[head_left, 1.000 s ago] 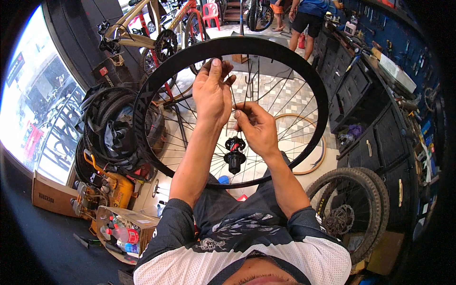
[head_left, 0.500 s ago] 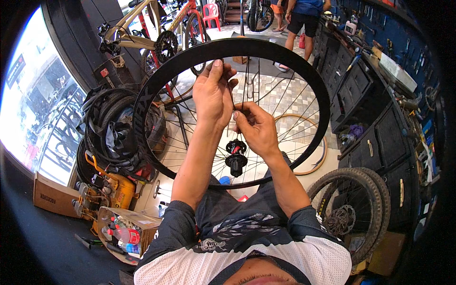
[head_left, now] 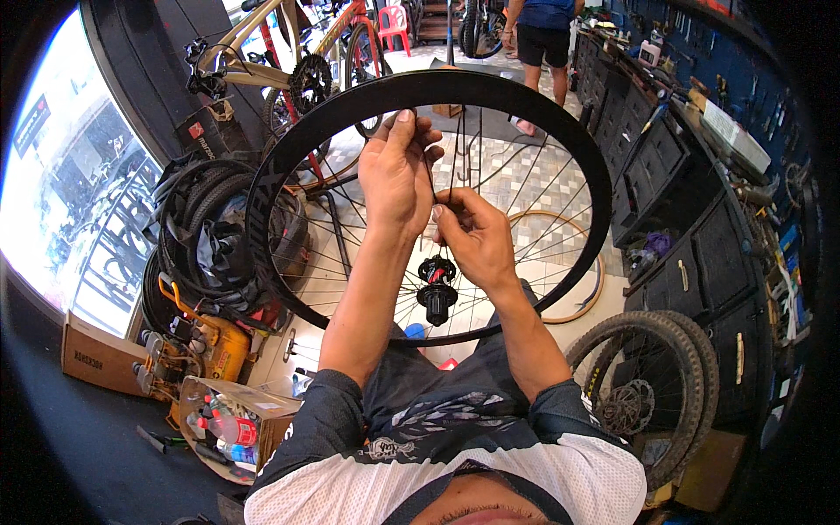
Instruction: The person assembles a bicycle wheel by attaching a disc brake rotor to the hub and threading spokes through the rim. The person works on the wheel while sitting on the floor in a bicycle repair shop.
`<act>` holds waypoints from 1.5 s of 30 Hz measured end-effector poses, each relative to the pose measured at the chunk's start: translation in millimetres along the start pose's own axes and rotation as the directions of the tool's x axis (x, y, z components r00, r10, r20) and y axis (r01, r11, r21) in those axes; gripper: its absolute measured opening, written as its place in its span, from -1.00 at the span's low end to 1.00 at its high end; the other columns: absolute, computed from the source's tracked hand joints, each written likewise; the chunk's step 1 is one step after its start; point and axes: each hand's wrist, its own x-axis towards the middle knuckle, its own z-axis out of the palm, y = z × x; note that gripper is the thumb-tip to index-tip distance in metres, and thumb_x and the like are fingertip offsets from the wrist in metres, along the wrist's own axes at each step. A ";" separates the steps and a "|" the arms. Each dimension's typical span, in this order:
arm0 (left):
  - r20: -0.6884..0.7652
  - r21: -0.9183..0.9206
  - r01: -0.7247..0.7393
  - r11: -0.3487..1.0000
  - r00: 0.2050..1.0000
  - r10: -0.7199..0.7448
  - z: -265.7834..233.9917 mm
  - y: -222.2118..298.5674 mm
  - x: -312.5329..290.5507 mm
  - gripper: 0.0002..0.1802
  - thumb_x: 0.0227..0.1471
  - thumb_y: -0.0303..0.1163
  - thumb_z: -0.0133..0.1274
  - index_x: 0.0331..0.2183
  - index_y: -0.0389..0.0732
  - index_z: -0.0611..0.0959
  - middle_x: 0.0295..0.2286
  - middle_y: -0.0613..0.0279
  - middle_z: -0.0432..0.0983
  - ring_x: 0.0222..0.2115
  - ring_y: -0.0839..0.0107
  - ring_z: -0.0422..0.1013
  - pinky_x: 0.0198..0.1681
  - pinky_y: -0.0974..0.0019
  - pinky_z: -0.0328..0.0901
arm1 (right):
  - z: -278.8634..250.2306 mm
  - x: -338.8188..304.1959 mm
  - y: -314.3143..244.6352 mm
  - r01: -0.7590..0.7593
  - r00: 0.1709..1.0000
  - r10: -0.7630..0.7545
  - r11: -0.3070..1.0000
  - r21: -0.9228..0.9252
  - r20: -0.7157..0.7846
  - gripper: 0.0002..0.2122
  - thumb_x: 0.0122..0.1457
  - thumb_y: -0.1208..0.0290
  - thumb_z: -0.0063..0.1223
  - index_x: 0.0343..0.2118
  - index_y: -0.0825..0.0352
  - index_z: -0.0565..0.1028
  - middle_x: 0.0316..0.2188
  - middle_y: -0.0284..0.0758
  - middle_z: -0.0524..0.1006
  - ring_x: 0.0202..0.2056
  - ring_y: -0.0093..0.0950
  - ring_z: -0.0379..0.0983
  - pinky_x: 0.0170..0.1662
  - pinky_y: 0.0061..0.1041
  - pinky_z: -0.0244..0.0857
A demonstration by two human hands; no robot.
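Note:
A black deep-rimmed bicycle wheel (head_left: 584, 179) rests over my lap, with its black and red hub (head_left: 436, 296) toward me and thin dark spokes (head_left: 553, 185) running out to the rim. My left hand (head_left: 391, 179) reaches up inside the wheel, thumb and fingers closed at the upper end of a dark spoke just under the top of the rim. Lower on what looks like the same spoke, my right hand (head_left: 477, 234) pinches it between thumb and forefinger above the hub. The spoke's tip is hidden behind the left fingers.
Old tyres (head_left: 206, 206) are heaped at left, above a yellow compressor (head_left: 223, 346) and a box of bottles (head_left: 232, 429). Muddy wheels (head_left: 643, 394) lean at right beside black cabinets (head_left: 687, 254). Bicycles (head_left: 262, 74) and a person (head_left: 544, 44) stand farther off.
Both hands keep nearly the same grip and place on the spoke. The view shifts slightly. In the background, the standing person has shifted a little and a second person's legs have gone from sight.

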 end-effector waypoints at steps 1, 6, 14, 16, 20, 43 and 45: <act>0.003 -0.001 0.001 1.000 1.000 -0.001 -0.1 0.0 0.0 -0.83 0.32 -0.31 0.08 -0.15 -0.18 0.56 -0.32 0.26 0.54 -0.30 0.40 0.50 -0.21 0.29 0.35 | 0.4 0.0 0.7 -0.002 1.000 0.002 1.000 0.004 -0.003 -0.84 0.29 0.50 0.08 -0.17 0.47 0.56 -0.51 -0.33 0.57 -0.47 -0.65 0.52 -0.41 -0.58 0.39; 0.010 0.003 0.000 1.000 1.000 0.000 0.8 0.7 -1.4 -0.83 0.32 -0.31 0.08 -0.15 -0.19 0.56 -0.31 0.27 0.54 -0.31 0.41 0.50 -0.22 0.29 0.36 | 1.7 -1.9 -3.4 -0.014 1.000 0.014 1.000 0.011 -0.015 -0.85 0.29 0.49 0.09 -0.19 0.48 0.56 -0.52 -0.34 0.56 -0.48 -0.65 0.51 -0.41 -0.59 0.38; 0.001 -0.007 0.019 1.000 1.000 -0.019 2.9 2.4 -3.2 -0.83 0.32 -0.31 0.07 -0.15 -0.19 0.55 -0.31 0.24 0.53 -0.32 0.41 0.50 -0.26 0.29 0.38 | 0.0 -2.9 -4.3 0.014 1.000 -0.014 1.000 0.007 -0.001 -0.85 0.28 0.50 0.09 -0.19 0.48 0.56 -0.50 -0.31 0.56 -0.49 -0.62 0.52 -0.41 -0.57 0.37; 0.000 -0.011 0.019 1.000 1.000 -0.019 2.6 2.2 -2.8 -0.83 0.32 -0.31 0.08 -0.15 -0.20 0.54 -0.31 0.24 0.52 -0.33 0.41 0.49 -0.27 0.29 0.38 | -1.0 -1.9 -5.9 0.033 0.999 -0.033 0.999 -0.031 0.003 -0.85 0.27 0.50 0.09 -0.19 0.48 0.55 -0.49 -0.29 0.56 -0.48 -0.60 0.52 -0.41 -0.56 0.38; -0.001 0.013 0.020 1.000 1.000 -0.019 0.2 1.4 -1.6 -0.83 0.32 -0.29 0.07 -0.17 -0.18 0.57 -0.30 0.27 0.53 -0.31 0.39 0.48 -0.21 0.24 0.38 | -0.8 -0.7 -5.4 0.036 0.999 -0.036 0.998 -0.054 0.005 -0.85 0.26 0.52 0.09 -0.19 0.49 0.55 -0.48 -0.26 0.56 -0.48 -0.58 0.52 -0.41 -0.54 0.38; 0.023 0.033 -0.075 0.997 0.997 0.075 9.0 0.5 -4.5 -0.83 0.28 -0.33 0.12 -0.20 -0.22 0.57 -0.38 0.29 0.49 -0.39 0.45 0.45 -0.30 0.25 0.39 | 8.0 -1.1 -3.5 0.039 0.997 -0.040 0.999 -0.018 -0.065 -0.85 0.28 0.51 0.09 -0.16 0.47 0.55 -0.42 -0.25 0.61 -0.44 -0.59 0.57 -0.38 -0.56 0.43; 0.013 0.025 -0.088 0.996 0.996 0.087 10.5 -0.5 -5.0 -0.84 0.27 -0.34 0.13 -0.20 -0.22 0.57 -0.39 0.30 0.48 -0.40 0.47 0.45 -0.33 0.26 0.39 | 7.9 -2.0 -3.5 0.047 0.997 -0.048 0.999 -0.019 -0.065 -0.85 0.28 0.51 0.08 -0.16 0.46 0.55 -0.40 -0.24 0.61 -0.44 -0.58 0.57 -0.37 -0.55 0.44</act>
